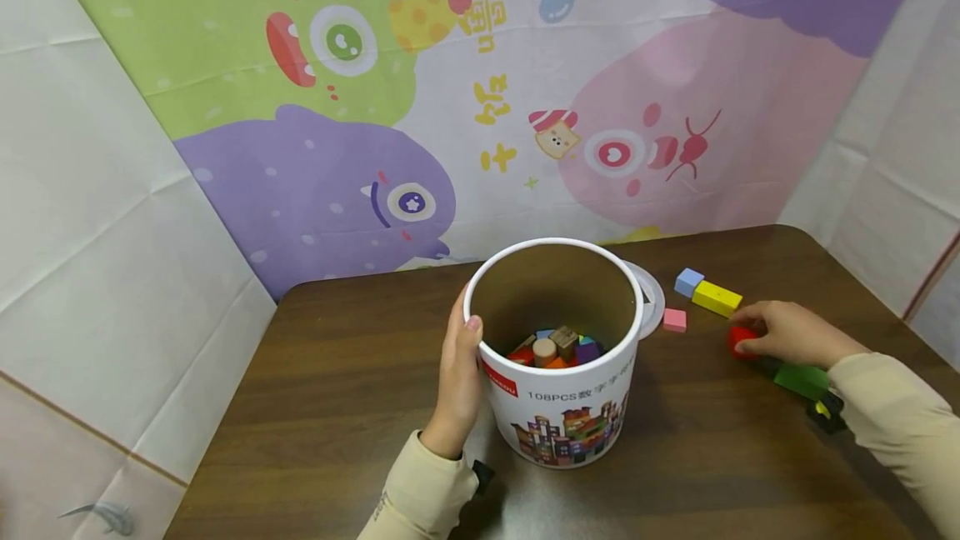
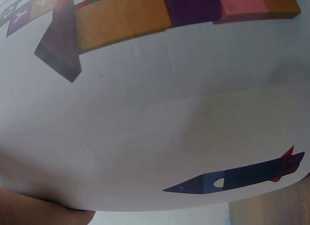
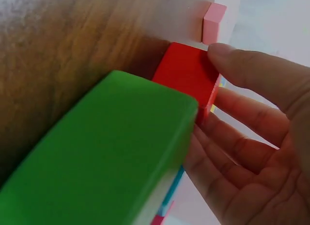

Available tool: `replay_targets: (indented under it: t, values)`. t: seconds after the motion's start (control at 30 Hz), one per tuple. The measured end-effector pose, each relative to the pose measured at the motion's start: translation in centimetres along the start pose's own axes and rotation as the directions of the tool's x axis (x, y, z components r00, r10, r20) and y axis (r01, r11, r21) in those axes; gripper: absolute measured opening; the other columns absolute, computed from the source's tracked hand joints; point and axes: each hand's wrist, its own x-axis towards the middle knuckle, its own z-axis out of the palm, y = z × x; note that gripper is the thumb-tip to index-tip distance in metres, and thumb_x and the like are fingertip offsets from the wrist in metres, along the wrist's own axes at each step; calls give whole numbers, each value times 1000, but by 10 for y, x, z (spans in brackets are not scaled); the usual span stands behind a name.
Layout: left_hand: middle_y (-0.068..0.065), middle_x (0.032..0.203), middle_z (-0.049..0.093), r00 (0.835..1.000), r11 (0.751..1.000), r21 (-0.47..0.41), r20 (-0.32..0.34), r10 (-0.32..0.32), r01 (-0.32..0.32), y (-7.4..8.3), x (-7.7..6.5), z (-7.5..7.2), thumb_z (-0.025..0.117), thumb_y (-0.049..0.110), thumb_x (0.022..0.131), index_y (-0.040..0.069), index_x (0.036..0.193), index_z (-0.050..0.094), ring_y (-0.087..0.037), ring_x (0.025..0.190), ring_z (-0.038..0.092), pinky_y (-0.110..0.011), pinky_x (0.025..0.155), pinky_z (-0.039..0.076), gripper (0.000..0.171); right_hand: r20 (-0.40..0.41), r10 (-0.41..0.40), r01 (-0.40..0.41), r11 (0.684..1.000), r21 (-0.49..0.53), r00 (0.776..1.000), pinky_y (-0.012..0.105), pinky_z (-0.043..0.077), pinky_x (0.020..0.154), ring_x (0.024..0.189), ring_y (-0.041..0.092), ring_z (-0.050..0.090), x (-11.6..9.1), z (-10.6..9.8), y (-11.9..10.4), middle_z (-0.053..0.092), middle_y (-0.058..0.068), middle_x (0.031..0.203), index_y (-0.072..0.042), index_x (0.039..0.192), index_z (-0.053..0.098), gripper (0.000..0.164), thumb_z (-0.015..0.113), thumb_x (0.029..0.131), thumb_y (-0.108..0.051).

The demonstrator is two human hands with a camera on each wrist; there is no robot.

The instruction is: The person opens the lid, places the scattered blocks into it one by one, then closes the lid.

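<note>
Simultaneously, a person's right hand [image 1: 804, 335] clamps its grip on a red block [image 1: 739, 342] at three o'clock from a white bucket [image 1: 573, 397], while the left hand [image 1: 458, 377] cups the bucket's nine o'clock side. On the tabletop [image 1: 352, 390], a green block [image 1: 799, 381] lies at the red one's four o'clock, a yellow block [image 1: 717, 298] at eleven.

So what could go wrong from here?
The red block could slip: the right hand's thumb seems to meet it only near an edge. The green block lies close to that hand and might get nudged. The bucket could tip if the left hand at its side pushes too hard.
</note>
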Motion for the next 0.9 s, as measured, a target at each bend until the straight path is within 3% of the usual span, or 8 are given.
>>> replay_targets:
  t: [0.2, 0.43, 0.57, 0.77, 0.9]
  values:
    - [-12, 143, 34, 1000, 1000, 1, 1, 4, -4, 0, 0, 1, 34, 26, 92, 15, 142, 31, -39, 128, 31, -61, 103, 21, 51, 20, -4, 5, 1000, -8, 1000, 31, 45, 61, 73, 17, 53, -1, 4, 1, 64, 17, 97, 5, 110, 62, 44, 71, 75, -21]
    - [-12, 142, 35, 1000, 1000, 2, -2, 9, -9, 0, 0, 1, 33, 25, 92, 15, 142, 31, -38, 128, 32, -62, 103, 21, 51, -28, -21, 20, 999, -37, 999, 45, 49, 74, 85, 26, 60, 1, -1, -3, 64, 19, 100, 9, 111, 60, 48, 68, 79, -25]
    - [-12, 142, 35, 1000, 1000, 1, 0, 9, -9, 1, 0, 1, 33, 25, 92, 15, 142, 31, -39, 127, 31, -62, 103, 21, 51, -63, -45, 42, 998, -49, 997, 43, 49, 73, 81, 21, 58, 1, -11, -14, 65, 14, 97, 9, 112, 59, 49, 67, 81, -28]
    - [-12, 143, 34, 1000, 1000, 5, 4, 3, -3, 1, 0, 1, 33, 26, 93, 16, 142, 30, -39, 128, 31, -61, 103, 21, 51, -149, -120, 103, 988, -113, 982, 31, 46, 63, 73, 14, 52, 4, -33, -36, 63, 7, 93, 5, 116, 59, 46, 66, 82, -27]
    - [-12, 142, 34, 1000, 1000, 9, 3, -3, 3, 1, 0, 1, 33, 27, 93, 17, 142, 31, -38, 128, 31, -61, 103, 22, 51, -180, -161, 138, 981, -134, 970, 34, 49, 66, 75, 16, 53, 6, -50, -56, 62, 8, 94, 3, 116, 59, 46, 66, 83, -28]
